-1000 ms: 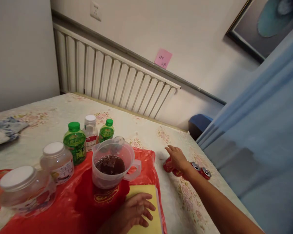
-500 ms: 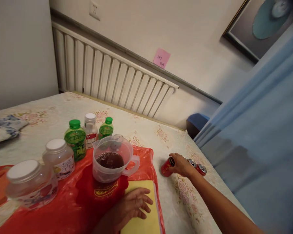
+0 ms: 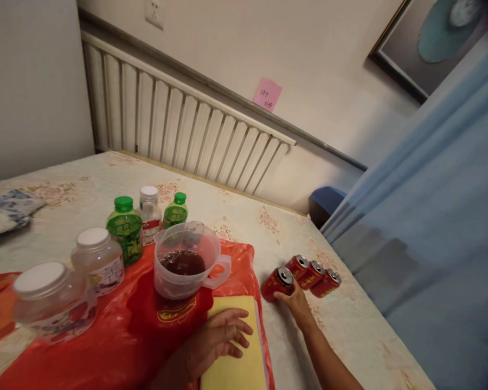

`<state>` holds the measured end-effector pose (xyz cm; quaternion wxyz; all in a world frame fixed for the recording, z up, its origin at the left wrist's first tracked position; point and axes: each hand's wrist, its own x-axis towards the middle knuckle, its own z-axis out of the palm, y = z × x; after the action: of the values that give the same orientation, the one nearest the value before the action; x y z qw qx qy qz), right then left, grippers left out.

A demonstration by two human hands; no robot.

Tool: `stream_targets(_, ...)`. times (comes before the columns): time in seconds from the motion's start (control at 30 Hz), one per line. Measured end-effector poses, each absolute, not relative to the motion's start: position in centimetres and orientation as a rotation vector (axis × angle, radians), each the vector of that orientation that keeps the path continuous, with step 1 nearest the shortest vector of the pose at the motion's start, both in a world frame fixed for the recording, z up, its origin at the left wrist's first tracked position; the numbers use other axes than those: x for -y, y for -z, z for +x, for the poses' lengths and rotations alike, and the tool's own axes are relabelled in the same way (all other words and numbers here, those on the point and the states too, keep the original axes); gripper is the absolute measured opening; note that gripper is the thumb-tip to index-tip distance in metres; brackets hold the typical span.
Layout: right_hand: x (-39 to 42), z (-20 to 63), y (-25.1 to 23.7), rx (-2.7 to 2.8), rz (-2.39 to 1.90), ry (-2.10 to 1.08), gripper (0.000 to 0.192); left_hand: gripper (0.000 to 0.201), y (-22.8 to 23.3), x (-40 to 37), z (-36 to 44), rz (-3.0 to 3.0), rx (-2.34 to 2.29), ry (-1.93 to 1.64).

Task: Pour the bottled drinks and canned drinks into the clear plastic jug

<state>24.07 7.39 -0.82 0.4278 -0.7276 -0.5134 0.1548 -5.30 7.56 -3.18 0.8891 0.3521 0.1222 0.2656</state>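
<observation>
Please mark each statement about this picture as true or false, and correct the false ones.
1. Four red cans lie on their sides near the table's right edge. True.
2. The right hand touches the nearest can. True.
3. The left hand holds the jug. False: it lies flat on the yellow pad, apart from the jug.
4. The jug is empty. False: it holds dark liquid.
5. The two green-capped bottles stand upright behind the jug. True.
6. The red bag lies under the cans. False: the cans lie on the bare cloth beside it.
</observation>
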Motion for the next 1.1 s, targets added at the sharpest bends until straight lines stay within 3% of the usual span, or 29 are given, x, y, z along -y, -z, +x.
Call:
stream_targets(0.2,-8.0,21.2,0.6,1.182,-1.802,-0.44,0.044,0.044,3.2,-7.6,-5.3,0.738,-0.238,-0.559)
stream_targets(0.4,-10.1,17.0,-7.8,1.422,-1.629,-0.465,0.059,0.045,3.3,-7.4,-5.3,0.724,-0.248,-0.574)
stream_targets(0.57,-12.3,14.0,-12.7,1.764,-1.533,-0.215,0.059,0.045,3.1,-7.3,-5.7,0.733,-0.246,-0.572)
stream_targets(0.83,-14.3,9.5,-16.3,2.285,-1.174,0.28,0.064,0.046,2.9,-7.1,-5.9,0.711,-0.232,-0.588)
stream_targets(1.1,-14.7,7.0,-19.0,2.49,-1.083,0.659,0.059,0.048,3.7,-7.1,-5.6,0.734,-0.214,-0.613)
